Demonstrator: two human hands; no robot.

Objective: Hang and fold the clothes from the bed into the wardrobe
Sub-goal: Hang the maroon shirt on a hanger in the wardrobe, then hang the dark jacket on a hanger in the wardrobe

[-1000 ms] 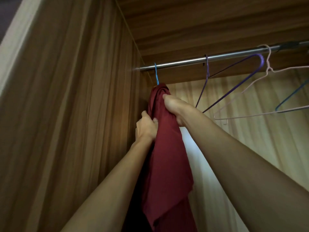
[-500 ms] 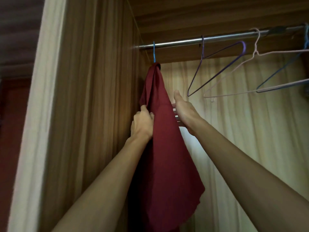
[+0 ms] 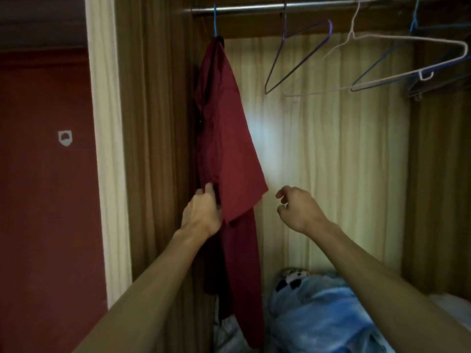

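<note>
A dark red garment hangs from a blue hanger at the left end of the metal rail inside the wardrobe. My left hand touches the garment's left edge at about mid height, with its fingers partly hidden behind the cloth. My right hand hovers to the right of the garment, fingers loosely curled, holding nothing and apart from the cloth.
Empty hangers hang further right on the rail: a purple one, a pink one and a blue one. Blue plastic bags lie on the wardrobe floor. The wooden side panel stands just left of the garment.
The view has dropped from the rail toward the wardrobe floor. Both hands have slid down the garment. My right hand has let go of the cloth and moved off to the right.
</note>
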